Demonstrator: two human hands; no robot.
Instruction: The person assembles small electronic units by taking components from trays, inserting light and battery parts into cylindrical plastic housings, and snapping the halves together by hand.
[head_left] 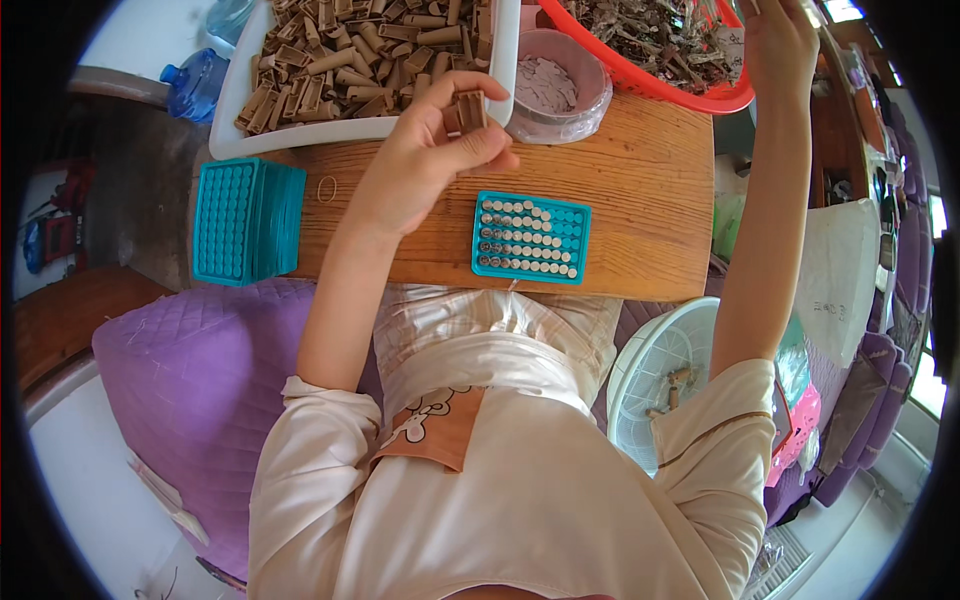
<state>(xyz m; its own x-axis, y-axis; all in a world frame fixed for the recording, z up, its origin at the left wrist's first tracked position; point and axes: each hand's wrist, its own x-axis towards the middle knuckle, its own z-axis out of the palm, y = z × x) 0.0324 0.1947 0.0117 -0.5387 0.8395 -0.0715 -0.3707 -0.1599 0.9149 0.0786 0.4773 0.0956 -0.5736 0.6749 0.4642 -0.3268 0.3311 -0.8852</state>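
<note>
While the left hand (430,150) pinches small brown pieces (467,110) above the wooden table (640,190), the right hand (780,45) reaches over the red basket (690,95), grip unclear, teal tray (530,238) below.

Left hand (425,150): forearm bare, rising from my lower left and bent at the elbow, fingers curled with thumb and fingertips pinched together, wrist slightly flexed. Right hand (780,45): arm bare and stretched nearly straight, far forward on my right, hand at the upper edge of view with its fingertips cut off, so its closure cannot be told.
</note>
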